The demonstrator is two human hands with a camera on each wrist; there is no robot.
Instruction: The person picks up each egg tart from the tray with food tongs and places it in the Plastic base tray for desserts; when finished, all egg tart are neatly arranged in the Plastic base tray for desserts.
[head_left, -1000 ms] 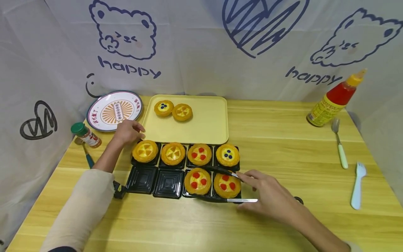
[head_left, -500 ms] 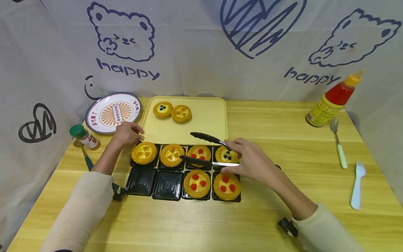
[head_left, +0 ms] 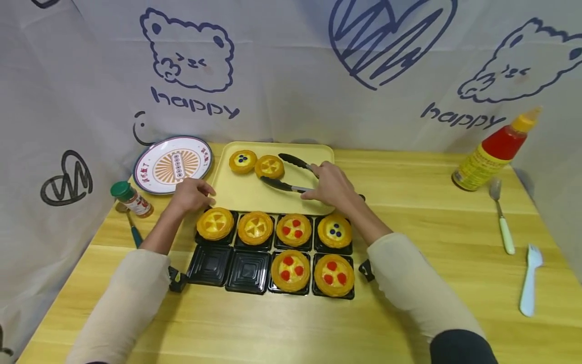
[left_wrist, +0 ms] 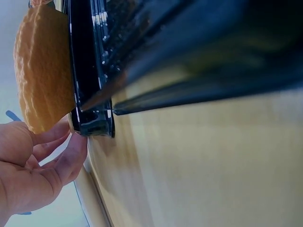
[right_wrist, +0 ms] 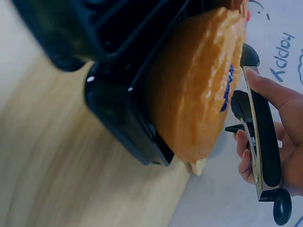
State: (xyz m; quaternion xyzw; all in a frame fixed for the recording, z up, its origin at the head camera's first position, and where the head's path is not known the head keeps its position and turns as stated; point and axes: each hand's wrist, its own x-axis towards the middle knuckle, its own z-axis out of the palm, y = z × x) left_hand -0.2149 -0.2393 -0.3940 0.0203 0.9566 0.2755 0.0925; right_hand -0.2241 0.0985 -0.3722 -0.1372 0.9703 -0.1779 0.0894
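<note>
My right hand (head_left: pixel 334 187) grips black-tipped tongs (head_left: pixel 277 185) over the yellow tray (head_left: pixel 236 199). Their spread arms reach either side of a tart with yellow wedges (head_left: pixel 270 167). Touching that tart on its left is another with blue dots (head_left: pixel 242 162). In front, small square black trays stand in two rows; most hold tarts, such as the red-dotted one (head_left: pixel 291 271). Two at the front left, including the leftmost black tray (head_left: pixel 210 265), hold nothing. My left hand (head_left: pixel 191 196) pinches the corner of the back-left black tray (left_wrist: pixel 94 125), beside its tart (left_wrist: pixel 43 71).
A patterned plate (head_left: pixel 173 164) leans at the back left, near a green-capped shaker (head_left: pixel 133 199) and a teal-handled spoon (head_left: pixel 133 227). On the right are a red sauce bottle (head_left: pixel 493 154), a green-handled spoon (head_left: pixel 502 222) and a pale blue fork (head_left: pixel 529 283). White cloth hangs behind.
My right hand has carried the tongs from the front row of black trays, back over the rear row, to the wedge-topped tart on the yellow tray. My left hand has stayed at its tray corner.
</note>
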